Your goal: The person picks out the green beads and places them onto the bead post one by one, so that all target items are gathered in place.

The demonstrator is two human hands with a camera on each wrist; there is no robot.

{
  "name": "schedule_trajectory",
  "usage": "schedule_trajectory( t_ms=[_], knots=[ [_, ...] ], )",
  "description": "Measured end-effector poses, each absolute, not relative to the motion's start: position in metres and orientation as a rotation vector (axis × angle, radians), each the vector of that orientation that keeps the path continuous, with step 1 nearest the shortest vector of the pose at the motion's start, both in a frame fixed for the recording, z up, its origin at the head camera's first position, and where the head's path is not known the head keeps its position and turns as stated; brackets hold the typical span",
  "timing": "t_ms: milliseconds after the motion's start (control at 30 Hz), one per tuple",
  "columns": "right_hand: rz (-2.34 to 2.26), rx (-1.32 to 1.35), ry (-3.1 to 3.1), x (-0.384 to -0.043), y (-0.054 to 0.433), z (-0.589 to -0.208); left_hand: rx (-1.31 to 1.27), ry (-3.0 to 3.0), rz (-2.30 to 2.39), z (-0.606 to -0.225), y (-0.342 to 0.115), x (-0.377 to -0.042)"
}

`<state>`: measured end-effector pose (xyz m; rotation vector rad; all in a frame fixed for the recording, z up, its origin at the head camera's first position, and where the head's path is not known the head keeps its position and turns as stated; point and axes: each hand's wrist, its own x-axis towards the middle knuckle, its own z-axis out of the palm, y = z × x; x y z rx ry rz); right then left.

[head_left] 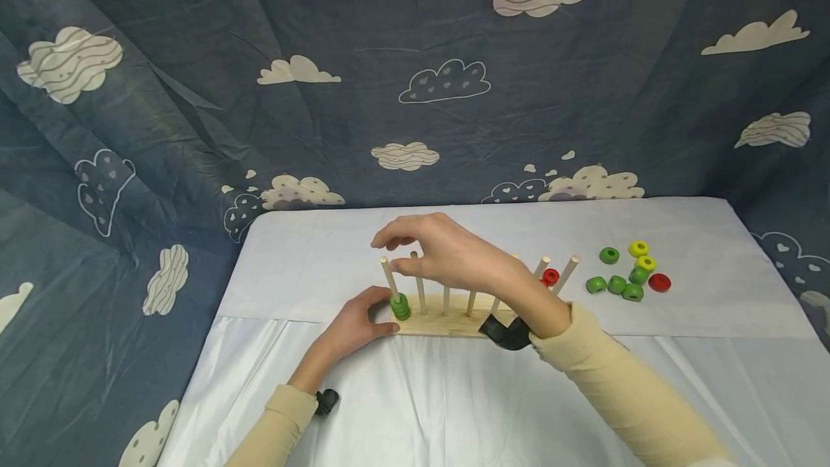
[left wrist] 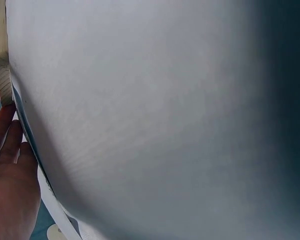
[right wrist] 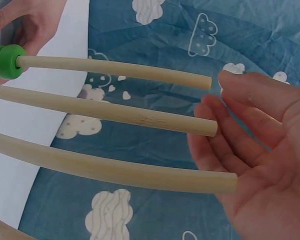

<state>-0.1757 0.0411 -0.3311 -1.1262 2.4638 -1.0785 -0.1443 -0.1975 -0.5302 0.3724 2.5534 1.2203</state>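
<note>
A wooden base (head_left: 441,328) with a row of upright pegs lies across the table. Green beads (head_left: 400,307) are stacked low on its leftmost peg (head_left: 389,276). My left hand (head_left: 350,326) grips the left end of the base, thumb at the front and fingers behind; in the left wrist view its fingers reach the board's end (left wrist: 3,80). Above the left pegs hovers my right hand (head_left: 457,254), fingers loosely bent and holding nothing. The right wrist view has its thumb and fingertips near the top of the bead-carrying peg (right wrist: 115,68). My right forearm hides part of the base.
Several loose green beads (head_left: 617,285), yellow beads (head_left: 638,248) and a red bead (head_left: 660,282) lie right of the base. Other red beads (head_left: 550,277) show by the right-hand pegs. A dark cloud-print cloth (head_left: 389,34) hangs behind the white-covered table (head_left: 298,251).
</note>
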Motion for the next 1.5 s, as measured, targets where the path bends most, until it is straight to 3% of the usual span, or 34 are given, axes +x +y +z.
schedule_trajectory(
  t_ms=[633, 1500],
  knots=[
    [-1.433, -1.276, 2.361, -0.134, 0.063, -0.345, 0.379, 2.575, 1.2, -0.527, -0.195, -0.142],
    [-1.512, -0.68, 2.304, -0.083, 0.1, -0.442, 0.319, 2.573, 1.208, -0.528, -0.194, -0.141]
  ],
)
